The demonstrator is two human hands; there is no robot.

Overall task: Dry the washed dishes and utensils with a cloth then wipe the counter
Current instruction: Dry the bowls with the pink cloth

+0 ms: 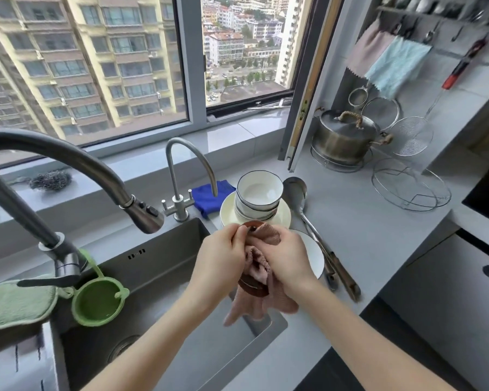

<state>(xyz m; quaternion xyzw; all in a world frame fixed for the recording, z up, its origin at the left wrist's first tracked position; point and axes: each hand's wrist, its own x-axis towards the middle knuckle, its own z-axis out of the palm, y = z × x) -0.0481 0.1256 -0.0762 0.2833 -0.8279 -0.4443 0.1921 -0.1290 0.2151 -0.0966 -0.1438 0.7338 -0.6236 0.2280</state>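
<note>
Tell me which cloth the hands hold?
The pink cloth, gripped by the left hand and right hand. The dark blue cloth lies by the tap, untouched.

Grey counter (364, 221) wraps the sink (164, 266). Directly on it:
- Blue cloth (209, 197) lies beside the small tap (178, 176).
- Cream plate (226, 214) touches the cloth and carries stacked bowls (259, 190).
- White plate (312, 255) sits nearer, partly hidden.
- Ladle (297, 193) and wooden-handled utensil (346, 277) lie side by side, right of the plates.
- Steel pot (345, 139) sits on a wire stand (339, 165) at the back right, with a wire rack (410, 187) near it.
- Green pad (14, 303) lies left of the sink.
</note>
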